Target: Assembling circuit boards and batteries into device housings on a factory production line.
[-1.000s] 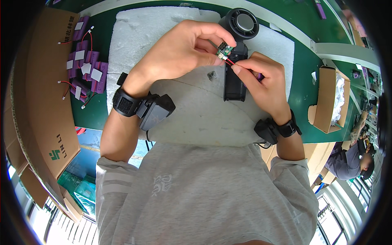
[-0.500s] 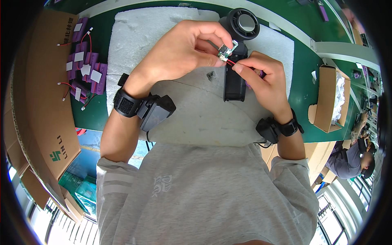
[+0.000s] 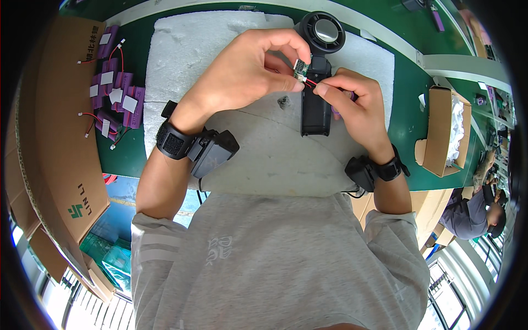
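Note:
My left hand (image 3: 250, 69) pinches a small green circuit board (image 3: 300, 68) between thumb and fingers, above the body of a black handheld fan (image 3: 315, 113). Red and black wires (image 3: 310, 82) run from a white plug at the board's lower edge to my right hand (image 3: 355, 104), which is closed on them with thumb and forefinger. A purple battery (image 3: 336, 111) shows partly under the right hand's fingers; most of it is hidden. The fan's round head (image 3: 325, 33) points away from me, and its handle lies on a white foam sheet (image 3: 187, 49).
Several purple batteries (image 3: 132, 104) with wires lie left of the foam, beside a large cardboard box (image 3: 66, 137). At the right stands a small open carton (image 3: 438, 132) with white packing. A co-worker (image 3: 467, 214) sits farther off at the right.
The circuit board has turned slightly in my left fingers and shifted a little left. The fan has moved slightly left. Both hands keep their grip.

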Motion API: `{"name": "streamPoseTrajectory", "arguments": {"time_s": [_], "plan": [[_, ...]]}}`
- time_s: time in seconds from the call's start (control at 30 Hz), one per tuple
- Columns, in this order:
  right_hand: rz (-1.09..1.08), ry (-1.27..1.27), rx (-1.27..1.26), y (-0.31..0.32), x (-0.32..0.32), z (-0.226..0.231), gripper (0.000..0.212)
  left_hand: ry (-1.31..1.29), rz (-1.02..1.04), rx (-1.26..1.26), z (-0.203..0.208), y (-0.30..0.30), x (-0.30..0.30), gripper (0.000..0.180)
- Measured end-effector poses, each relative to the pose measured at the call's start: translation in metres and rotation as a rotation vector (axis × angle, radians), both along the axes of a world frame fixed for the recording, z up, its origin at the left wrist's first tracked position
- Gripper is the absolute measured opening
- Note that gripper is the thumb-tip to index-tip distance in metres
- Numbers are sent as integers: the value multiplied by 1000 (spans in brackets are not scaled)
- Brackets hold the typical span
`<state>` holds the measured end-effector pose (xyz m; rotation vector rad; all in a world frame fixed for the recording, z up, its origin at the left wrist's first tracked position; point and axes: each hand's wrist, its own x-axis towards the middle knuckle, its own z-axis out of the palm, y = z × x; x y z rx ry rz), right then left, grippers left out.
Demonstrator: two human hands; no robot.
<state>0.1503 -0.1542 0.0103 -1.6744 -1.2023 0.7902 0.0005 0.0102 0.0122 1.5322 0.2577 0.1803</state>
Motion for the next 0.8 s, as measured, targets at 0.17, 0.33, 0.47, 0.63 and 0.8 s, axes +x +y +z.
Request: {"name": "streamPoseTrajectory", "arguments": {"time_s": [0.17,0.33,0.47,0.63,0.8], "plan": [[37,-165,62,0,-2,0,9,3,26,34,2,0,0,29],[52,-279,152,4,-9,3,13,-67,16,87,-4,0,1,34],[11,-377,175,3,-10,1,8,-136,62,276,-6,-3,1,36],[-156,-346,187,6,-13,-2,20,-89,35,391,-1,-4,1,40],[-107,-416,203,9,-11,-3,29,-96,64,363,0,-5,1,37]]}}
